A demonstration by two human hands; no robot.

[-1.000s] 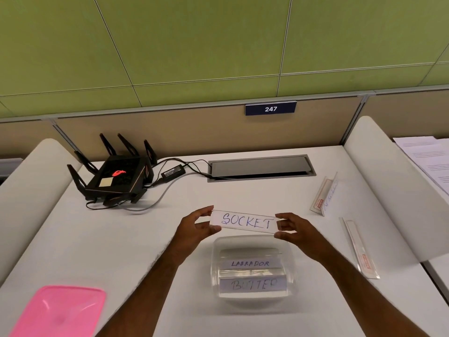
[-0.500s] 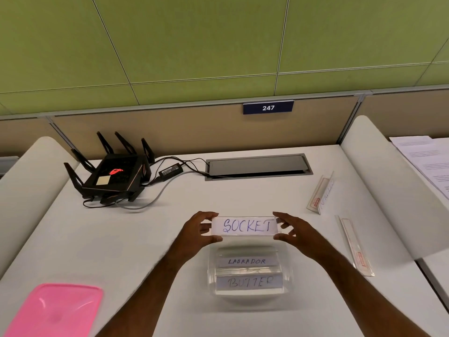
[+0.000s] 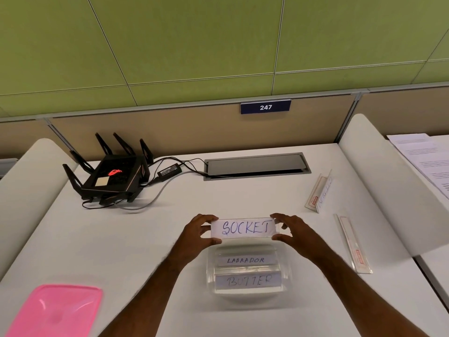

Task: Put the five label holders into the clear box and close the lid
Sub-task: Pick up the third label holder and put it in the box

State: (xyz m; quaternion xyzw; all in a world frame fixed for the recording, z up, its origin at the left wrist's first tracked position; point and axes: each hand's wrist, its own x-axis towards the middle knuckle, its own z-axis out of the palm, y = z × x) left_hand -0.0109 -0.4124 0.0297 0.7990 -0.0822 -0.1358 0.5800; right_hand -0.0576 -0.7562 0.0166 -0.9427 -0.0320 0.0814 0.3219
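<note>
A clear label holder marked SOCKET [image 3: 245, 227] is held level just above the far rim of the clear box [image 3: 288, 271]. My left hand [image 3: 198, 235] pinches its left end and my right hand [image 3: 295, 231] pinches its right end. Inside the box lie two holders, one marked LABRADOR [image 3: 246, 260] and one marked BUTTER [image 3: 248, 280]. Two more holders rest on the desk to the right: one standing on edge [image 3: 318, 193], one lying flat [image 3: 353, 244]. The pink lid [image 3: 56, 312] lies at the near left.
A black router [image 3: 111, 175] with antennas and its cables sits at the far left. A grey cable hatch [image 3: 256, 165] is set into the desk at the back. White dividers flank the desk; papers [image 3: 427, 156] lie beyond the right one.
Both hands have lowered the SOCKET holder slightly toward the box and tilted it level, facing me more squarely.
</note>
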